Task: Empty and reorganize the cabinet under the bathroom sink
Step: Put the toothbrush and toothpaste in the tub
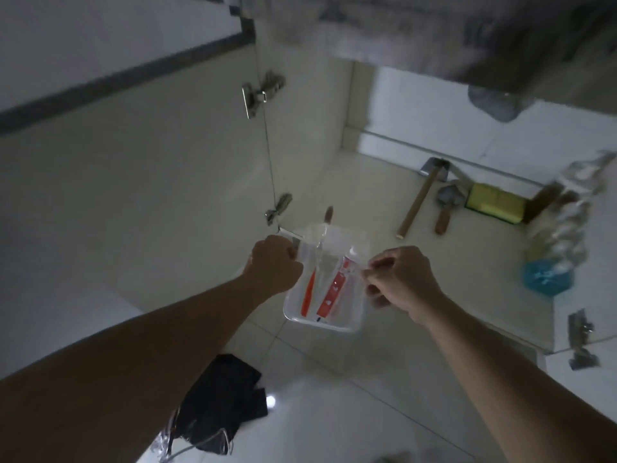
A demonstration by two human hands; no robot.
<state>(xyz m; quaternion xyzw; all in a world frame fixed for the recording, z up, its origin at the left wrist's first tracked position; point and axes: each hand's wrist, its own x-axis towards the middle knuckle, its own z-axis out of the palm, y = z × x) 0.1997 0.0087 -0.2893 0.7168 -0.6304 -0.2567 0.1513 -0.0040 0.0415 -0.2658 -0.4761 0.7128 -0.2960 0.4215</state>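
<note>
A clear plastic tray (347, 324) hangs in front of the open cabinet, held between both hands. Inside lie a red toothbrush (309, 295) and a red-and-white toothpaste tube (334, 289). My left hand (275, 264) grips the tray's left rim with curled fingers. My right hand (402, 277) pinches the right rim. The pale cabinet floor (360, 198) lies behind the tray, under the sink's underside. A brown-handled tool (329, 213) pokes up behind the tray's far edge.
On the cabinet floor at the back right lie a hammer (419, 198), a small trowel (445, 208), a yellow-green sponge (494, 202) and a clear bottle with blue liquid (551, 259). The open left door (133, 182) stands beside my left hand. A black cloth (223, 399) lies on the floor tiles.
</note>
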